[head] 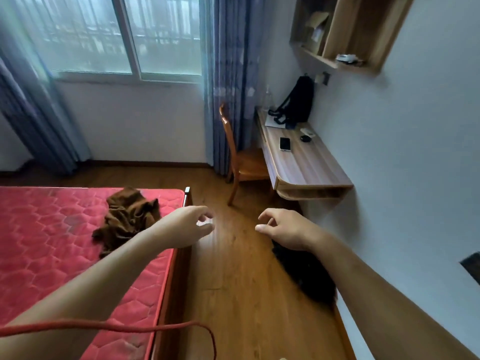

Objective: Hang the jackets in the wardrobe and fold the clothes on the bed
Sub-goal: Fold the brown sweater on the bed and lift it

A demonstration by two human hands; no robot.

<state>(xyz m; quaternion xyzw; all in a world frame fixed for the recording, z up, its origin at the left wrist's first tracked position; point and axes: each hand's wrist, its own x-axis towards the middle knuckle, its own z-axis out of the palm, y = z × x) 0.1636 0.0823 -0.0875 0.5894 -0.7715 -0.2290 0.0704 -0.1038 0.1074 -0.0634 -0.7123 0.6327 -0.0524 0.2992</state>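
Note:
A crumpled brown garment [127, 216] lies near the foot end of the bed, on the red quilted mattress [52, 242]. A dark black garment [306, 276] sits in a heap on the wooden floor by the right wall, partly hidden under my right forearm. My left hand [187, 227] hovers over the bed's corner, just right of the brown garment, fingers loosely curled and holding nothing. My right hand [283, 229] hangs above the floor and the black heap, fingers also loosely curled and empty. No wardrobe is in view.
A wall-mounted wooden desk [306, 165] carries a black backpack [298, 102], a phone [284, 144] and a small dark object. A wooden chair [241, 162] stands beside it. Blue curtains flank the window. A red cord [155, 327] crosses the bottom of the view.

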